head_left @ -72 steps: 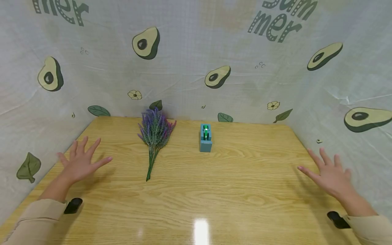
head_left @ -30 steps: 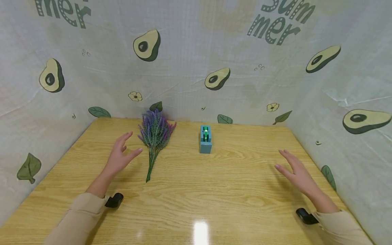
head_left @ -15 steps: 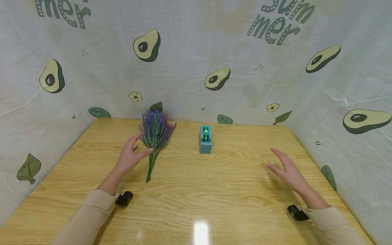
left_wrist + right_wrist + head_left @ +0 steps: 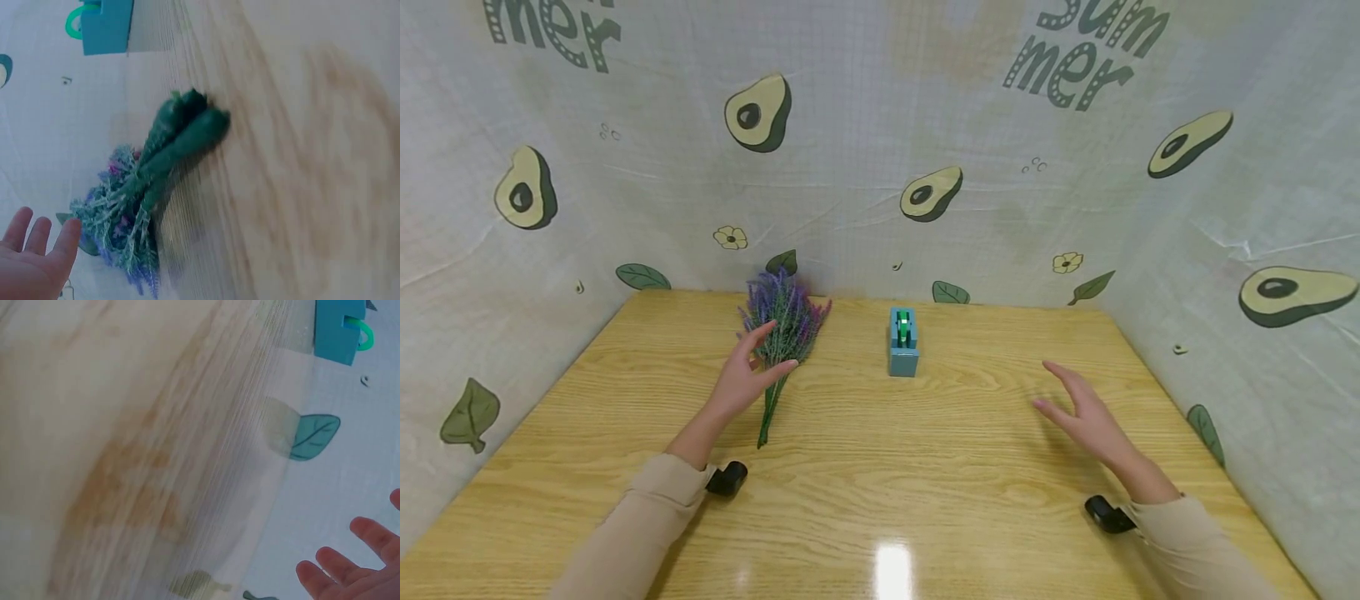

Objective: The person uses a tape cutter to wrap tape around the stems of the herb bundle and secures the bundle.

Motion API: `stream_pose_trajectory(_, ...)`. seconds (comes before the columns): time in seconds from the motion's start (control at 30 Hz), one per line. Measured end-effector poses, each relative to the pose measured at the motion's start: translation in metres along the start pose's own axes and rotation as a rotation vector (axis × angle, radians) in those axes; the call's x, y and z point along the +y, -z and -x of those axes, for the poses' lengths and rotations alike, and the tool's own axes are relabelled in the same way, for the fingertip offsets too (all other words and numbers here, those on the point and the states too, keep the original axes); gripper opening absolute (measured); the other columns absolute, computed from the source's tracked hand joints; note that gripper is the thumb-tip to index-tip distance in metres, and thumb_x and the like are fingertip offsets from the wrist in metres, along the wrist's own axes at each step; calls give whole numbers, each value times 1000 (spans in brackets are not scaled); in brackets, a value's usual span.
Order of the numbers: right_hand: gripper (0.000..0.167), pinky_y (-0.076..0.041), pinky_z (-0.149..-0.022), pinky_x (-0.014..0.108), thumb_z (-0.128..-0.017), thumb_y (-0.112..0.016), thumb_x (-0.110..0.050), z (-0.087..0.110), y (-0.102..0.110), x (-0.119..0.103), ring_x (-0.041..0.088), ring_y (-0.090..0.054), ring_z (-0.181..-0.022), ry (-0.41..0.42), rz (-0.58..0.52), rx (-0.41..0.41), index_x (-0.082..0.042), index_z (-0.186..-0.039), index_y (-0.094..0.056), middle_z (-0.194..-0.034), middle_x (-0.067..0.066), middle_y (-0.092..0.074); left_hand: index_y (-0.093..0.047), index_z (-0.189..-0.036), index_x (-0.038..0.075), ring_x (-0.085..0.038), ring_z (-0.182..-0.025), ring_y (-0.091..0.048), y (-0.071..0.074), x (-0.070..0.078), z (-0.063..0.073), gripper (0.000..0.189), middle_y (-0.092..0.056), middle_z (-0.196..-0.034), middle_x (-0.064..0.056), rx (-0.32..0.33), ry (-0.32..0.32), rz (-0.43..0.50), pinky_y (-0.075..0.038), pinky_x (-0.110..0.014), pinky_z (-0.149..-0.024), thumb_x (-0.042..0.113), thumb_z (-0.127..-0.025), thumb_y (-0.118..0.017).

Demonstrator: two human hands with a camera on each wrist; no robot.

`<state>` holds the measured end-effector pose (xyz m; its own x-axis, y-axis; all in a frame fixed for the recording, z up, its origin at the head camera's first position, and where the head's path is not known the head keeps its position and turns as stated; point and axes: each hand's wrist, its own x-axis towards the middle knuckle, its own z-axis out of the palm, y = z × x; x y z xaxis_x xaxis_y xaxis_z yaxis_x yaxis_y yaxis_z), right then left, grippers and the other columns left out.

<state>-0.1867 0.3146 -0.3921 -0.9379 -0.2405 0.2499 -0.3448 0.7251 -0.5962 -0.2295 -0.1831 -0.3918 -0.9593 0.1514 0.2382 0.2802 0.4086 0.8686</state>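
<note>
A bunch of artificial lavender (image 4: 781,321) with green stems lies at the back left of the wooden table. My left hand (image 4: 741,383) hovers over its left side, thumb and fingers apart and holding nothing; in the head view it hides part of the flowers and stems. To the right stands a blue tape dispenser (image 4: 903,343) with a green roll of tape, which neither hand touches. My right hand (image 4: 1086,421) is in the air over the right part of the table, fingers extended, nothing in it. The left wrist view shows the lavender's stem ends (image 4: 187,134) up close.
The wooden table (image 4: 880,467) runs up to a pale curtain (image 4: 850,125) printed with avocados, which hangs behind and along both sides. A black wrist camera (image 4: 727,479) sits on the left cuff, another camera (image 4: 1108,514) on the right cuff.
Both hands have come inward from the table's sides. The left hand has moved right to above the lavender, the right hand has moved left. The lavender and the tape dispenser have stayed in place.
</note>
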Motion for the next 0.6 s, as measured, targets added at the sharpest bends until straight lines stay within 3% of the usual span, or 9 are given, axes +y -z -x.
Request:
stream_pose_trajectory(0.43,65,-23,-97,66,-93,-59,-29,-7,-7,-9,46,-23,-130,1,-26,-18,-3,-145,-29,-144,25,-28,-28,-147,10,-32,-135,-22,-18,2,-8,75,-22,-149,-14,-27,6,63,-31,-51,-103,32,-87,-67)
stream_pose_trajectory(0.6,65,-24,-97,65,-93,-60,-29,-10,-12,-13,45,-24,-130,-1,-38,-25,-2,-144,-29,-143,25,-29,-29,-146,9,-32,-135,-23,-24,10,-10,74,-24,-148,-15,-46,29,97,-32,-50,-103,29,-87,-68)
